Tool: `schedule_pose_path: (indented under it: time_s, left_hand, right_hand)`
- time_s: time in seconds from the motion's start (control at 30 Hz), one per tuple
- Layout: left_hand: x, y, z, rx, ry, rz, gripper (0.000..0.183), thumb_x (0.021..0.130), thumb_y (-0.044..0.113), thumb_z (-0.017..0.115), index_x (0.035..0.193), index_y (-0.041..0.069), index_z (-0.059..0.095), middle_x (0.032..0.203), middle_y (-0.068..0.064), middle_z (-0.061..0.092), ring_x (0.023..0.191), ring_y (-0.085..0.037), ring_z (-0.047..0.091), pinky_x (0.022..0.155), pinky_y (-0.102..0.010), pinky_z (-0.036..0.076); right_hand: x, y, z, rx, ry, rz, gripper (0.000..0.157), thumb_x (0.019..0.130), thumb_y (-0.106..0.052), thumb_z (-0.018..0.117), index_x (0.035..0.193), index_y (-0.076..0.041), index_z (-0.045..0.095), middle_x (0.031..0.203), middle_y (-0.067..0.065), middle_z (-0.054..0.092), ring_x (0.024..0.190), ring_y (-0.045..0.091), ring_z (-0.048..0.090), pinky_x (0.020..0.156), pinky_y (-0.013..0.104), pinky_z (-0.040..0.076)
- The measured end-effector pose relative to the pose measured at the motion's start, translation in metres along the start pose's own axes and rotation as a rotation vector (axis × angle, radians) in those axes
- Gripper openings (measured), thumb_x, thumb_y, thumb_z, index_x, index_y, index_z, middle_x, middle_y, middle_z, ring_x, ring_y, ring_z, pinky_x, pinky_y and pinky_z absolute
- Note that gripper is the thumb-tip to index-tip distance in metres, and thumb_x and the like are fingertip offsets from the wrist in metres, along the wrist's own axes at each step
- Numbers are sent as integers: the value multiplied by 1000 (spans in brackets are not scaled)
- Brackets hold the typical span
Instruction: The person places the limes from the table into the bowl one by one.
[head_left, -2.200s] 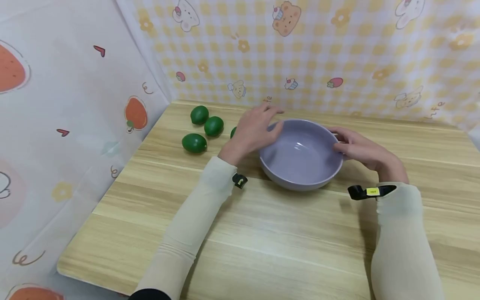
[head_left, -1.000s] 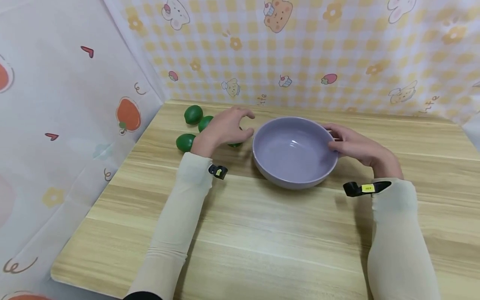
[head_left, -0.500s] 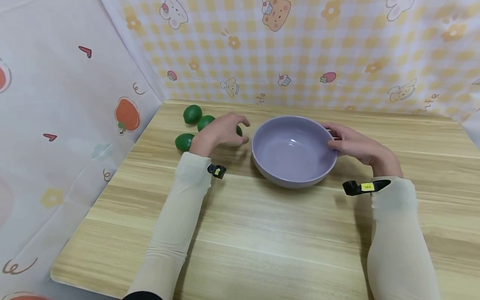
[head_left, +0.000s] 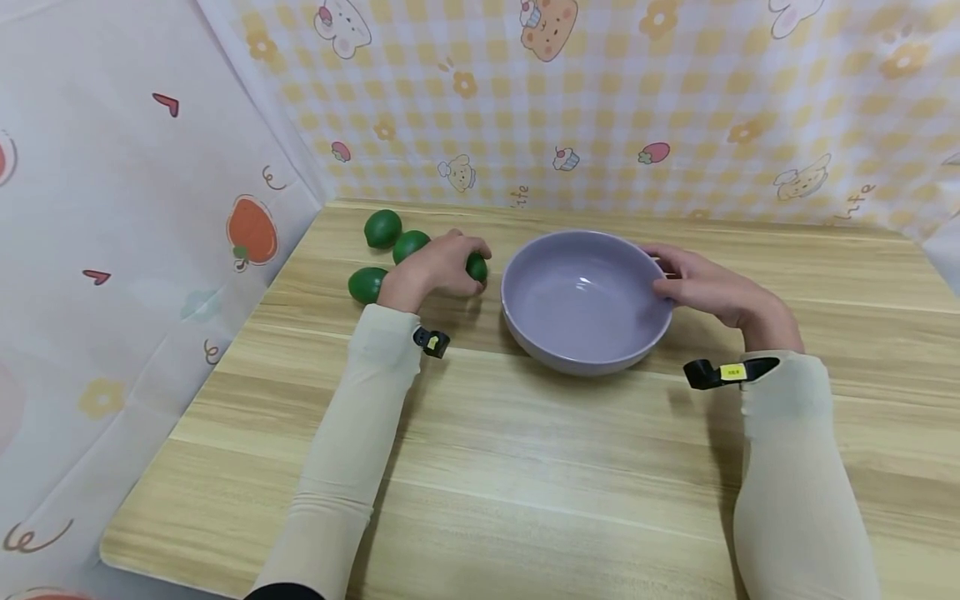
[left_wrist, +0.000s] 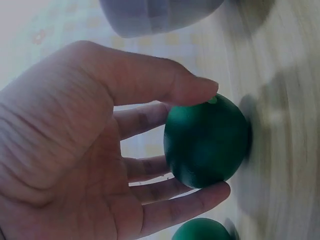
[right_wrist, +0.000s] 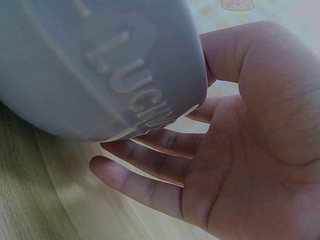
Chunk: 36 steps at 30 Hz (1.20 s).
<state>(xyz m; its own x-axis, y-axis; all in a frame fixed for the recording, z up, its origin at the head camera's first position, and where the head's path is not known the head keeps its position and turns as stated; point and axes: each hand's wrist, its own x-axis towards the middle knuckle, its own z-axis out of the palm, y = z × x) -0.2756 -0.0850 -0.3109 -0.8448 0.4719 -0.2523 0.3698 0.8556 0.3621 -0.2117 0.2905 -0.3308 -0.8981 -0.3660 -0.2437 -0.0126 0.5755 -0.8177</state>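
Note:
My left hand (head_left: 442,268) grips a green lime (left_wrist: 207,142), thumb on one side and fingers curled round the other. The lime is low over the wooden table, left of a lilac bowl (head_left: 585,304). My right hand (head_left: 708,287) holds the bowl's right side, with the thumb at the rim and the fingers against the outer wall and under it. Raised letters show on the bowl's outside in the right wrist view. The inside of the bowl holds nothing.
More limes lie at the back left: one at the rear (head_left: 383,228), another lime (head_left: 410,247) beside it, and a third lime (head_left: 367,285) near my left wrist. The wooden table (head_left: 540,483) ends at a patterned cloth (head_left: 600,100) behind.
My left hand has moved left from the bowl's rim to the lime, and its fingers have closed round it. My right hand stays on the bowl.

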Motion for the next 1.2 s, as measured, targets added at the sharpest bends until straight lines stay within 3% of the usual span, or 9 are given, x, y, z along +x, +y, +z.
schedule_pose_path:
  time_s: [0.3, 0.47, 1.2]
  left_hand:
    - [1, -4, 3, -56, 23, -38, 61, 95, 23, 76, 152, 17, 54, 150, -14, 49, 129, -31, 56, 116, -52, 48]
    - [2, -4, 4, -48, 24, -37, 62, 95, 23, 77, 152, 16, 54, 146, -16, 49, 124, -32, 56, 113, -52, 49]
    - [2, -6, 1, -83, 102, -10, 60, 95, 24, 78, 150, 18, 55, 152, -16, 47, 129, -31, 53, 114, -53, 49]
  right_hand:
    - [-1, 0, 1, 27, -5, -4, 61, 108, -6, 43, 167, -6, 26, 159, 27, 42, 135, 35, 51, 89, 19, 55]
    - [-1, -2, 1, 30, -2, 7, 60, 109, -6, 43, 167, -10, 27, 158, 23, 44, 134, 33, 51, 91, 19, 55]
    - [1, 2, 0, 62, -9, 7, 62, 108, -6, 43, 167, -11, 26, 158, 24, 43, 133, 36, 53, 90, 23, 57]
